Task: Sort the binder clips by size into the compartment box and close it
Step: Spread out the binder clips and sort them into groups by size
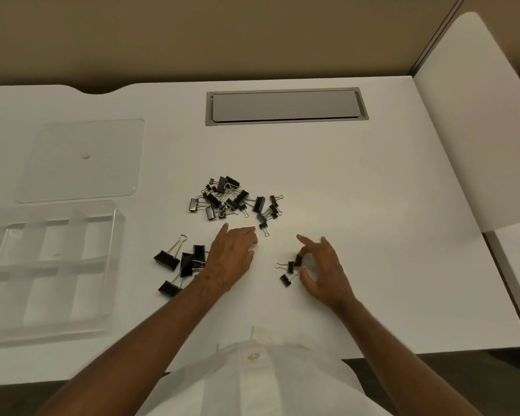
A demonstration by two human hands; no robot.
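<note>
A mixed pile of black binder clips lies in the middle of the white desk. Several large clips sit grouped at the lower left, and two small clips lie at the lower right. My left hand rests palm down between the large clips and the pile, fingers apart, its fingertips near a small clip. My right hand pinches a small clip between thumb and fingers, just above the two small ones. The clear compartment box stands open and empty at the left, its clear lid lying flat behind it.
A grey cable hatch is set into the desk at the back. A white divider panel rises on the right, a tan partition runs along the back. The desk's front edge lies close to my white shirt.
</note>
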